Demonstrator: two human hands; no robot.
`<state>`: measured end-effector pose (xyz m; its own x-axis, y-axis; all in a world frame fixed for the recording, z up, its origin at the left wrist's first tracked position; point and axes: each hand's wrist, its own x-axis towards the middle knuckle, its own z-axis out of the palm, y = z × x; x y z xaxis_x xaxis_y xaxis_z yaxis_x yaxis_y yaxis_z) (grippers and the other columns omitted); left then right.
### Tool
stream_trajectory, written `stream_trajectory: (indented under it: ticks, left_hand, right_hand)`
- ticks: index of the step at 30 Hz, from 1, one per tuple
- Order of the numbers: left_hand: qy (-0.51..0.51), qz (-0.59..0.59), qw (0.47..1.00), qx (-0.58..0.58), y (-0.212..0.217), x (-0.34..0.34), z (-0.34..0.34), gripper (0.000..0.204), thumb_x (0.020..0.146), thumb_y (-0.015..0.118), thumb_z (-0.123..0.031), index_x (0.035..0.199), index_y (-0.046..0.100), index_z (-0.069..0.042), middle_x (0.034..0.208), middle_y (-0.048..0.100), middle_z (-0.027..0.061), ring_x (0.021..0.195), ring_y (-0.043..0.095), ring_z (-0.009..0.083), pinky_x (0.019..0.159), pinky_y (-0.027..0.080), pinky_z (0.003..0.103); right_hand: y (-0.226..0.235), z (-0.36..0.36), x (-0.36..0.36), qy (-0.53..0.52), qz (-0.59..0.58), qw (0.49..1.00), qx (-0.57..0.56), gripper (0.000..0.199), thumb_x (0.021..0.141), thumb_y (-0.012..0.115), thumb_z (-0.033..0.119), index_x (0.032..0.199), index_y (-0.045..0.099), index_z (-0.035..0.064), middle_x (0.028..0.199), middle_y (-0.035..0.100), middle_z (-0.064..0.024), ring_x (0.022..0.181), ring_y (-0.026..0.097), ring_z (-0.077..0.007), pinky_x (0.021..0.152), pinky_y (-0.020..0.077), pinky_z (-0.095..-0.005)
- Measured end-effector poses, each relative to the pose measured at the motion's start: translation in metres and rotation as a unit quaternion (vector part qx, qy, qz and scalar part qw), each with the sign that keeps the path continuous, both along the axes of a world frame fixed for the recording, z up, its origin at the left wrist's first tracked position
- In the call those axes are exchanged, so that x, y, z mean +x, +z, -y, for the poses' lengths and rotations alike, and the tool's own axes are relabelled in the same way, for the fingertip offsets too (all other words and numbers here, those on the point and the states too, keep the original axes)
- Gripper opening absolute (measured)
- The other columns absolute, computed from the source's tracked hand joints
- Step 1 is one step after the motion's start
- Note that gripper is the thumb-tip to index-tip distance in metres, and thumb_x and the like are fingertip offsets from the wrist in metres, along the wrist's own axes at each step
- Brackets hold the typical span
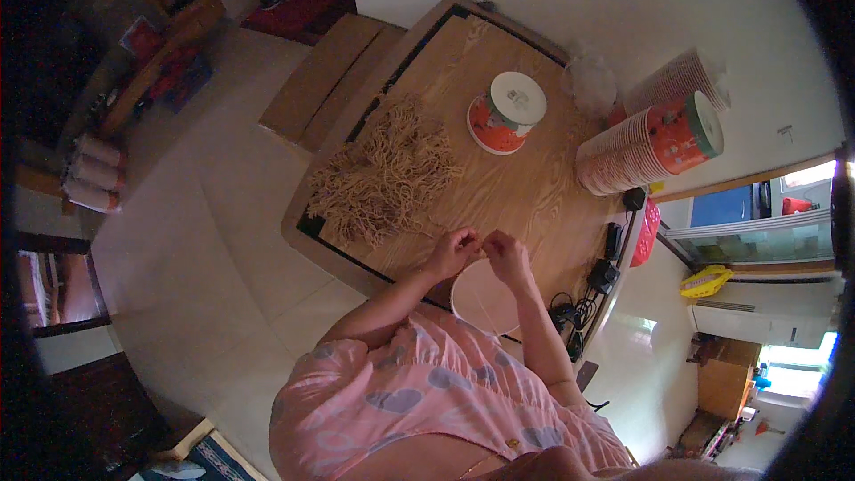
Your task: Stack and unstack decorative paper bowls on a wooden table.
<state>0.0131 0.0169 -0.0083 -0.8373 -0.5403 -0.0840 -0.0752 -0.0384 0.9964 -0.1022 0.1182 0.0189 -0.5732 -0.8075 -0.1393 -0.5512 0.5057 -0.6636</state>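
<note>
Both hands, left hand (452, 249) and right hand (505, 251), pinch a thin pale strand (482, 251) between closed fingertips above a round white bowl (481, 298), beside tangled tan fibres (387, 174) on the wooden table (525, 187).

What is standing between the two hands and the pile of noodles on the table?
Nothing visible. The left hand and right hand meet over the white bowl at the table edge. Only bare wood separates them from the noodle pile. The lidded cup stands farther back, off that line.
</note>
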Motion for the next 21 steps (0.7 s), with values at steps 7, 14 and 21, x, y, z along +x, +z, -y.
stream_trajectory:
  ticks: [7,14,21]
  left_hand:
    - [0.020,-0.029,0.995,0.090,-0.023,-0.002,-0.008,0.011,0.083,0.052,-0.014,0.082,0.054,-0.003,0.071,0.055,0.0007,0.065,0.050,0.0074,0.059,0.043,0.022]
    - [0.050,0.012,0.936,0.347,-0.026,-0.007,-0.010,0.012,0.083,0.055,-0.018,0.090,0.055,-0.008,0.081,0.054,-0.0011,0.072,0.051,0.0092,0.062,0.043,0.022]
    - [0.035,0.030,0.935,0.352,-0.026,-0.010,-0.006,0.011,0.083,0.056,-0.021,0.086,0.055,-0.011,0.074,0.054,-0.0027,0.066,0.050,0.0081,0.056,0.042,0.021]
  right_hand:
    - [0.003,0.001,0.003,-0.001,-0.005,1.000,-0.004,0.009,0.075,0.056,0.011,0.079,0.058,0.0036,0.062,0.055,-0.0113,0.054,0.053,-0.0194,0.052,0.0429,-0.0296]
    - [0.011,0.000,-0.002,-0.023,0.061,0.998,-0.019,0.014,0.074,0.061,0.017,0.080,0.057,0.0043,0.063,0.058,-0.0091,0.055,0.055,-0.0167,0.052,0.0429,-0.0292]
    - [0.016,0.000,-0.002,0.006,0.009,0.999,-0.041,0.013,0.073,0.060,0.014,0.081,0.057,0.0041,0.062,0.058,-0.0084,0.056,0.056,-0.0157,0.052,0.0439,-0.0282]
